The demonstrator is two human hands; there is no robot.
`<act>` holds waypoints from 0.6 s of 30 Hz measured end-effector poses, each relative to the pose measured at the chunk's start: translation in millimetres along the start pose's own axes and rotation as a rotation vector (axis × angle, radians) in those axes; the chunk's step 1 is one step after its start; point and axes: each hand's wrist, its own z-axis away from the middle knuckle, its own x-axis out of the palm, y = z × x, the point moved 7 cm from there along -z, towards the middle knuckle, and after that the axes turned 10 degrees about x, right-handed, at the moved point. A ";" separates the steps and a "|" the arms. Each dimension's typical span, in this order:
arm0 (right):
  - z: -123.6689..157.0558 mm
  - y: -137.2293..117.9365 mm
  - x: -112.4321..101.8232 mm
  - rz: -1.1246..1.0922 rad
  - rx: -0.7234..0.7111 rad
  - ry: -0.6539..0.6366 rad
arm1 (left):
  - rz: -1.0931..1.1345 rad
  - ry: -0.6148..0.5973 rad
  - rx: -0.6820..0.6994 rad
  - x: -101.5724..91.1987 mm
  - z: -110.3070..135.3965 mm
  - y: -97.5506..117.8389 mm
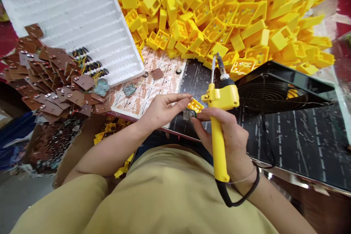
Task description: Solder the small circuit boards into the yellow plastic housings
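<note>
My left hand (161, 111) is closed, its thumb and fingers pinching a small yellow plastic casing (195, 105) at the bench's front edge. Against the casing sits a small grey-green part (188, 114), which looks like a circuit board; fingers hide much of it. My right hand (231, 137) is wrapped round a yellow soldering gun (218, 150), tip pointing up and away from me. The thumb and index finger of that same hand also touch the casing and the small part. A black cord leaves the gun's lower end near my wrist.
A heap of yellow casings (189, 18) covers the back. A black fan (265, 91) stands at right. Left are a white ridged foam tray (79, 11), piled brown circuit boards (52, 73) and, below, a cardboard box (74, 142). A loose green board (129, 89) lies on the bench.
</note>
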 end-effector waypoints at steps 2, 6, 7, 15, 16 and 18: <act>2.3 3.4 3.2 -0.047 0.029 0.003 | 0.271 0.103 -0.079 7.5 -1.1 -5.2; 4.7 21.5 2.4 -0.123 0.113 -0.022 | 0.478 0.125 -0.184 8.9 -2.1 -5.1; 4.4 27.4 1.1 -0.117 0.127 -0.029 | 0.411 0.078 -0.180 5.2 -3.3 -1.6; 5.7 51.0 20.7 0.073 0.001 -0.229 | -0.613 -0.313 0.079 -9.7 -16.9 14.7; 6.3 50.4 20.7 0.060 -0.015 -0.246 | -0.657 -0.327 0.092 -7.0 -17.5 13.4; 7.1 47.3 14.2 0.039 -0.040 -0.270 | -0.714 -0.362 0.096 -0.2 -18.1 10.3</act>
